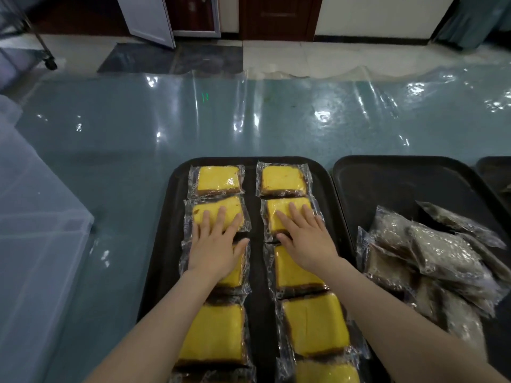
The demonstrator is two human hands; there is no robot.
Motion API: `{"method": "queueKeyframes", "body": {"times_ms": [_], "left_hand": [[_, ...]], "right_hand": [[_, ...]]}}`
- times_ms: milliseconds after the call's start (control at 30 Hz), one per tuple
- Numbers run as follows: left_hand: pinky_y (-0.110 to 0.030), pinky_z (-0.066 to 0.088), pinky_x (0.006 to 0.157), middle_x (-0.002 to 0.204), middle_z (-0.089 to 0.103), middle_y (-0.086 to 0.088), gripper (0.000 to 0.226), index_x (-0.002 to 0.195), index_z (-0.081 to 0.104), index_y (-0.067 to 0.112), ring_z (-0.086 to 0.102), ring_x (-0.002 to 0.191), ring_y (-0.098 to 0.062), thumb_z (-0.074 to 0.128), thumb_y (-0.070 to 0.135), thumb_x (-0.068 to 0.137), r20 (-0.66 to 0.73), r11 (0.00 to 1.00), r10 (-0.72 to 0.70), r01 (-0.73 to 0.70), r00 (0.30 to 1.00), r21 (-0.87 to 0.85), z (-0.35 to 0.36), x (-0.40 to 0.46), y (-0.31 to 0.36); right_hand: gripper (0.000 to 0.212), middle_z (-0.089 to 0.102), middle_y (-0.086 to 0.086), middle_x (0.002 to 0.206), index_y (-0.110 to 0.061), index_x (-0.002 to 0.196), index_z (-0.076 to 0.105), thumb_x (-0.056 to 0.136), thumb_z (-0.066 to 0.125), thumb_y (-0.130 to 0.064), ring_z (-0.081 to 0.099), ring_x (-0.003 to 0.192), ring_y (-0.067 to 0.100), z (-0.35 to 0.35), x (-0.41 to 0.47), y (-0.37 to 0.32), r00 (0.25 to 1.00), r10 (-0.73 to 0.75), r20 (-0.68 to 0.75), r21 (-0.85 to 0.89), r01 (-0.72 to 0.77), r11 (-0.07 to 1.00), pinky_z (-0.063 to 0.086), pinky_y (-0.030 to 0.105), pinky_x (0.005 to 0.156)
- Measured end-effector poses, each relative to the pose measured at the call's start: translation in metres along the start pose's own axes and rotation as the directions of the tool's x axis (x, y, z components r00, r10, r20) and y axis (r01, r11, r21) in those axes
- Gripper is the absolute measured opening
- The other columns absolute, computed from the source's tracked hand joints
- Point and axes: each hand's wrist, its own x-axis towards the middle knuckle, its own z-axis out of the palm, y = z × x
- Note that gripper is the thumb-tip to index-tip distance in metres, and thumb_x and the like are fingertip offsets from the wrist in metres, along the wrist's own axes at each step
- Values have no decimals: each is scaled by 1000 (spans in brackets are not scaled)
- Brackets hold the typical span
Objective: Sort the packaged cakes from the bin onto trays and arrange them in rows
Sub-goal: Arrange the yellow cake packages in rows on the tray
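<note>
The fingers (221, 217) of the left hand (214, 250) lie straight and spread, flat on a wrapped yellow cake (218, 215) in the left row. The right hand (304, 244) is also open and flat, pressing on the second cake (287, 217) of the right row. Both rows lie on a black tray (254, 272), each cake in clear wrap. Just to the right, a second black tray (387, 183) carries a loose pile of darker packaged cakes (431, 261). The trays stand on a counter (193, 120) covered with shiny, wrinkled clear film over a blue-green surface. At the left edge is a translucent plastic bin (36, 230). Behind the counter are a tiled floor (304, 56), a dark wooden door (279, 15) and a white wall (373, 15).
</note>
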Motion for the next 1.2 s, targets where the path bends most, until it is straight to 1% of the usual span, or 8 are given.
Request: {"method": "queueKeyframes", "body": {"times_ms": [200,267,333,567,667,800,967,1200], "left_hand": [[-48,-13,111,154,-18,8,66,144,-2,48,-25,138,-29,0,72,81,-11,992,123,-123,992,9,9,-5,-14],[-48,-14,111,154,-16,9,66,144,3,48,-26,139,-28,0,71,82,-17,990,139,-138,990,14,7,-7,-15],[-48,-13,112,154,-15,10,66,144,10,47,-26,139,-27,2,70,82,-8,990,141,-141,990,-7,5,-6,-15],[-49,-13,112,155,-8,12,69,138,27,44,-24,140,-24,1,70,80,5,990,137,-137,991,-28,-2,-6,-14],[-48,-12,113,155,-9,9,68,142,20,42,-23,140,-23,3,69,81,-6,993,111,-111,994,-25,-5,-6,-9],[-44,-9,115,155,-11,7,70,148,4,33,-20,141,-16,8,64,86,-55,994,84,-87,995,-63,-16,-6,0],[-31,-10,114,155,-10,6,71,149,2,24,-19,140,-9,13,59,89,-120,983,136,-149,983,-110,-36,-24,28],[-26,-9,112,154,-7,8,68,149,3,25,-14,140,-5,22,56,92,-218,956,213,-249,953,-154,-67,-63,83]], "right_hand": [[65,-11,-6,159,-39,151,2,91,10,-62,-21,144,21,1,-3,-4,996,37,-76,32,-34,999,-10,42,113],[62,-7,-5,160,-36,151,5,94,17,-57,-18,145,21,-7,15,-5,990,33,-140,21,-31,999,-9,43,114],[60,-5,-3,161,-34,152,7,98,24,-53,-15,145,22,-14,35,-5,987,37,-157,35,-32,999,-7,44,114],[61,-11,0,161,-36,152,0,98,22,-55,-16,145,27,-15,86,7,999,42,-27,21,-41,999,-3,49,116],[62,-13,1,160,-35,152,-3,98,19,-57,-18,145,27,-11,87,8,999,33,-17,17,-33,999,-5,48,115],[62,-9,1,161,-31,153,4,98,20,-55,-16,145,24,-15,70,7,995,9,-99,43,-5,999,-6,46,114],[60,-3,-2,161,-27,152,12,99,26,-51,-11,146,19,-31,16,9,987,-14,-157,130,35,991,-1,41,115],[60,5,-7,159,-27,151,22,97,35,-50,-12,140,6,-58,-83,52,975,-16,-222,220,66,973,-3,31,112]]}}
